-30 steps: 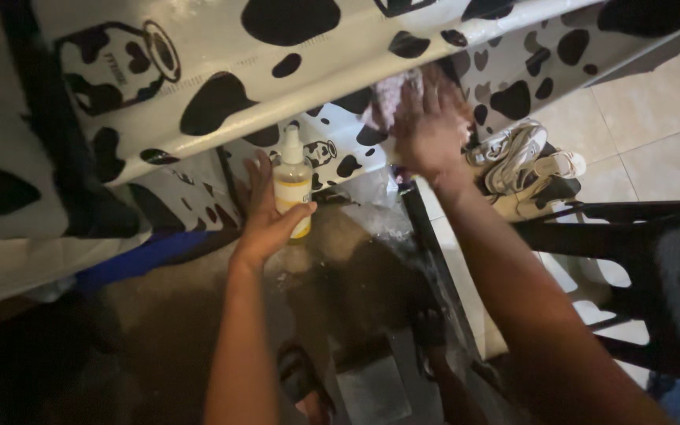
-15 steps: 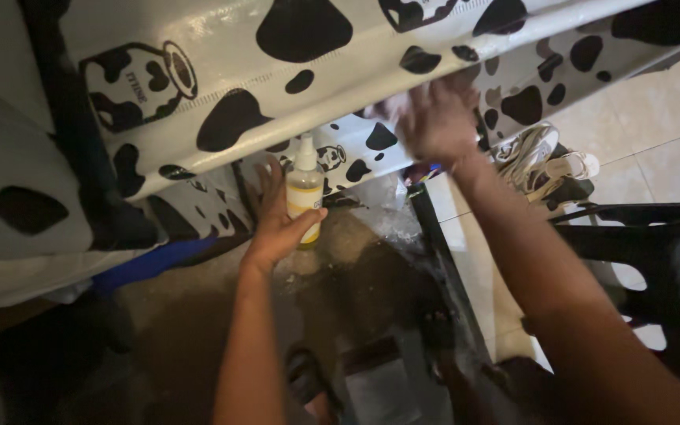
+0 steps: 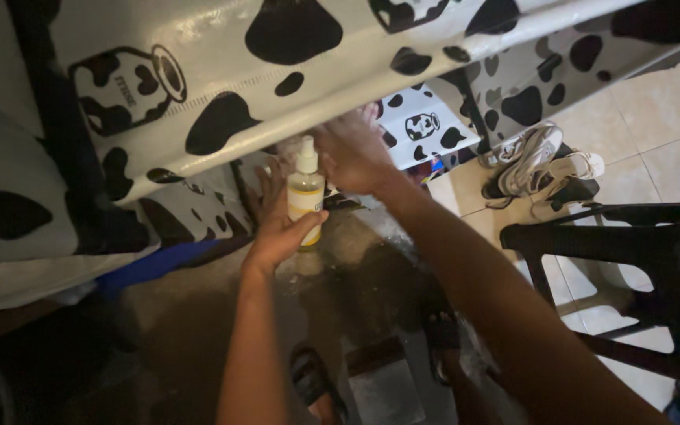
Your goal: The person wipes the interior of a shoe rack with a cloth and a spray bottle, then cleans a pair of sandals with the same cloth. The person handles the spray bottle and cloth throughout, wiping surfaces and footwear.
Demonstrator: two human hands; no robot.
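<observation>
Overhead, the cow-patterned white-and-black plastic cover (image 3: 222, 71) hangs above everything, with the pair of grey-white trainers (image 3: 537, 161) well to its right (on pale tiles). Since a second ago the right hand (image 3: 352, 153), fingers loosely curled and apparently empty, has swung left from the cover's edge to just beside the small clear spray bottle of yellowish liquid (image 3: 306, 193), which the left hand (image 3: 281, 224) grips under the cover, so both hands now meet at it.

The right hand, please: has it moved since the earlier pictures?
Yes. The right hand has slid left along the cow-print cover, now beside the spray bottle that the left hand holds.

Glossy cow-print sheet (image 3: 222, 71); translucent plastic spray bottle (image 3: 305, 197).
</observation>
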